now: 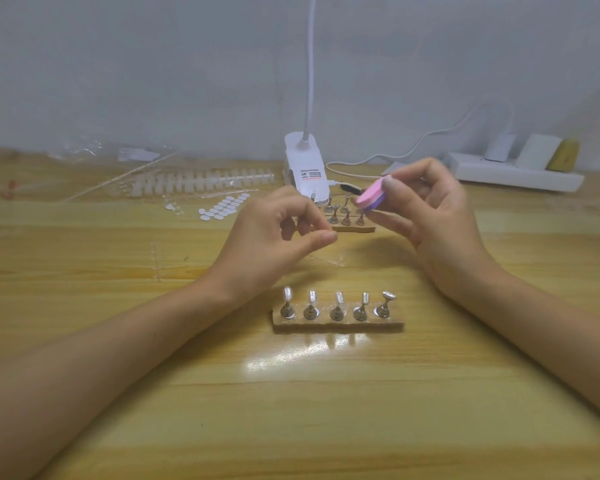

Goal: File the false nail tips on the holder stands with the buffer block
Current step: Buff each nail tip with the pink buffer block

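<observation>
My right hand (430, 216) grips a round pink and purple buffer block (371, 199) between thumb and fingers, raised above the table. My left hand (278, 233) hovers just left of it. Its thumb and forefinger pinch together on what looks like a small clear false nail tip (326, 234), barely visible. Below both hands, a wooden holder base (338, 326) carries several metal stands with clear nail tips (338, 297) on top. A second holder (345, 218) with several stands sits behind the hands, partly hidden.
A white clip lamp (305, 168) stands at the back centre, its cable running to a power strip (513, 171) at the back right. Strips of spare clear tips (201, 180), white adhesive tabs (224, 207) and plastic sprues (156, 261) lie on the wooden table at the left.
</observation>
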{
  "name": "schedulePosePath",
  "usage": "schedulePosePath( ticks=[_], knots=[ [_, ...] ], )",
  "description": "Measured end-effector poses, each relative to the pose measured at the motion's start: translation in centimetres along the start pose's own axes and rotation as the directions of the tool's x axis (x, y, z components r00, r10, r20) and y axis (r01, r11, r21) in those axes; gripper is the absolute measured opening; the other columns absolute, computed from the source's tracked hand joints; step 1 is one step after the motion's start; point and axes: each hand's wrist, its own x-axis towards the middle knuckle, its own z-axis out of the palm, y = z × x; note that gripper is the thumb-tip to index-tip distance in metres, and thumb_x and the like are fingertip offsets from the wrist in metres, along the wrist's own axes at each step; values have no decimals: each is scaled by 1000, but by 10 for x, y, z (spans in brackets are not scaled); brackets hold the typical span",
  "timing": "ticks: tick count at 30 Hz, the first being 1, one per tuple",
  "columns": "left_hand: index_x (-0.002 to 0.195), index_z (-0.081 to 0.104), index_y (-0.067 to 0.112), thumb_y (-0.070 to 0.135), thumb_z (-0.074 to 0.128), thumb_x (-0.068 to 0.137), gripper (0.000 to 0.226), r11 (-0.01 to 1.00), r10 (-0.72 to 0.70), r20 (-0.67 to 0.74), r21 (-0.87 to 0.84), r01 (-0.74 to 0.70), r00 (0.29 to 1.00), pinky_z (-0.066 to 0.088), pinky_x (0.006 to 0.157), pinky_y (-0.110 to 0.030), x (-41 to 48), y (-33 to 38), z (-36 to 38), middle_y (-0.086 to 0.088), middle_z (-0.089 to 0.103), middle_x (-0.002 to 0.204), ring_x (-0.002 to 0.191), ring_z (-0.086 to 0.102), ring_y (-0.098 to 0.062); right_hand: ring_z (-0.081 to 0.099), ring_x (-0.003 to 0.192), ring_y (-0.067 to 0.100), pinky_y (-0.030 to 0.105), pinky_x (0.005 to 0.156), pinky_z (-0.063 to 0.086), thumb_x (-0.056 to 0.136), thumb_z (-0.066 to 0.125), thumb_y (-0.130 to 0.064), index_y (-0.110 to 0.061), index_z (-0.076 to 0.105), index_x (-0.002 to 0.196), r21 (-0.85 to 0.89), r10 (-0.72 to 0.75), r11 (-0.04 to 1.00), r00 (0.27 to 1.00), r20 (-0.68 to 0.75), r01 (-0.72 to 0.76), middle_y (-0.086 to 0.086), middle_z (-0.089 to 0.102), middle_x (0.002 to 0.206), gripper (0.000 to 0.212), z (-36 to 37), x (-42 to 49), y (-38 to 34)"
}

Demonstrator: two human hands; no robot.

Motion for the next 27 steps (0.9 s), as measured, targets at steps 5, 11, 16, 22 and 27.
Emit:
schedulePosePath(
  ticks=[5, 11, 16, 22, 27],
  knots=[
    [73, 71, 23, 35, 77, 75, 14, 995, -36, -14, -90, 34, 999, 44, 65, -26, -1, 2, -3, -5, 64, 78, 63, 46, -9, 72, 81, 11, 25, 73, 58, 91, 68, -16, -8, 59, 98, -337, 131, 939, 979, 154, -73, 4, 77, 84, 13, -11, 2, 5],
    [69, 71, 25, 42, 74, 69, 17, 967, -108, 48, -225, 116, 993, 41, 59, -15, 0, 5, -5, 11, 67, 73, 60, 46, -8, 51, 93, -3, 21, 81, 43, 89, 71, -21, -24, 67, 97, -827, -89, 526, 979, 182, 201, -7, 58, 103, 10, -18, 2, 0],
    [75, 72, 22, 39, 72, 74, 17, 948, -81, 122, -298, 114, 989, 46, 72, -36, 1, 7, -8, 0, 72, 81, 75, 58, -36, 63, 79, 16, 34, 67, 58, 80, 78, -24, -18, 74, 105, -517, -140, 787, 913, 382, 337, -7, 62, 98, 26, 2, -11, -23],
    [81, 71, 14, 29, 68, 78, 16, 920, -33, 231, -372, 120, 972, 45, 61, -7, -1, 20, -13, 7, 71, 74, 65, 63, -3, 66, 76, 23, 42, 58, 59, 76, 80, -18, -10, 78, 95, -529, -183, 763, 909, 375, 372, 0, 68, 90, 21, 15, -20, -41],
    [78, 69, 19, 35, 71, 80, 16, 905, -33, 253, -402, 136, 967, 32, 48, -5, 1, 33, -21, 17, 61, 65, 46, 44, 4, 65, 83, 23, 34, 53, 59, 76, 81, -19, -11, 78, 90, -559, -210, 724, 901, 379, 404, 4, 69, 89, 16, 19, -19, -60]
  ],
)
